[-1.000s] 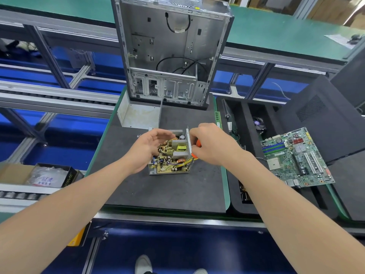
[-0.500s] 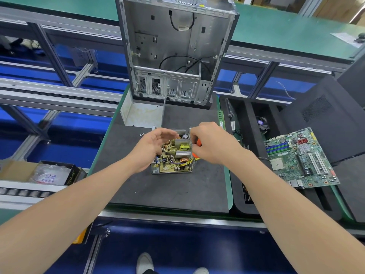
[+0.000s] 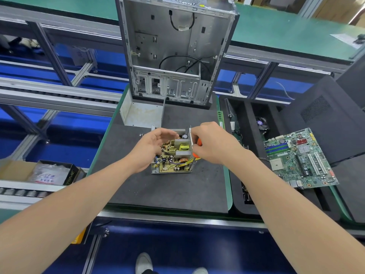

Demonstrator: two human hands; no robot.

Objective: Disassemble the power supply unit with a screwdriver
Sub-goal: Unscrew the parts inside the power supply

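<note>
The opened power supply unit sits on the dark mat, its yellow circuit board, heatsinks and copper coil exposed. My left hand is at the unit's left side, fingers curved over its top left edge. My right hand grips an orange-handled screwdriver at the unit's right wall; most of the tool is hidden by the hand. The unit's removed grey metal cover lies behind it.
An empty computer case stands upright at the mat's far edge. A green motherboard lies to the right on black foam trays. Small screws lie left of the unit. A box with bags is at left.
Both hands stay at the unit. The left hand's fingers have lifted slightly off the board. The right hand has barely shifted.
</note>
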